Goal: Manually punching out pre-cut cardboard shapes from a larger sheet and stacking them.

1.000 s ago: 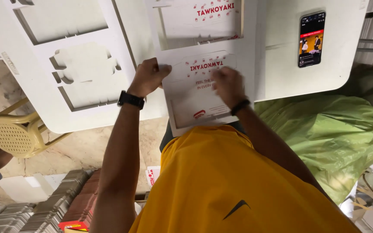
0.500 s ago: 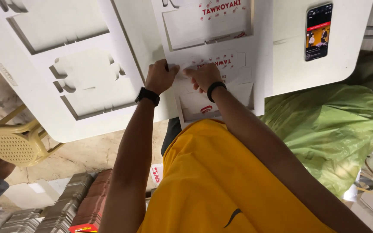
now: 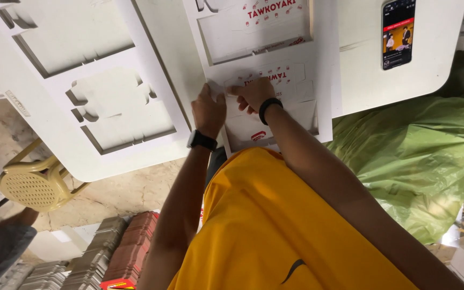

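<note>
On the white bench (image 3: 361, 80), near edge, both hands work a die-cut cardboard sheet (image 3: 323, 64), white with red print. Left hand (image 3: 209, 110) lies flat on the sheet's left border, fingers together, pressing down; black watch (image 3: 202, 140) on the wrist. Right hand (image 3: 253, 94) sits just beside it, fingers curled and pinched on the edge of the box blank (image 3: 291, 86) inside the near cutout; black band on that wrist. Blank is partly seated in its frame, under and just right of the right hand.

Risks, as a judgement: thin card could tear at the little connecting nicks if pulled unevenly; a flap could crease under a fingertip; the frame could slide off the near bench edge, since it overhangs toward the yellow shirt (image 3: 275, 231).

Materials: sheet is matte, stiff, flat paperboard with sharp rectangular windows. Second sheet (image 3: 151, 96) on the left is plain white, its windows showing tabbed, notched outlines. Phone (image 3: 398, 33) at far right, glossy, screen lit. Green plastic sheeting (image 3: 420, 156) to the right, crinkled, soft. Yellow plastic stool (image 3: 30, 185) near left, perforated seat. Stacks of folded grey and red cartons (image 3: 119, 252) on the floor.
</note>
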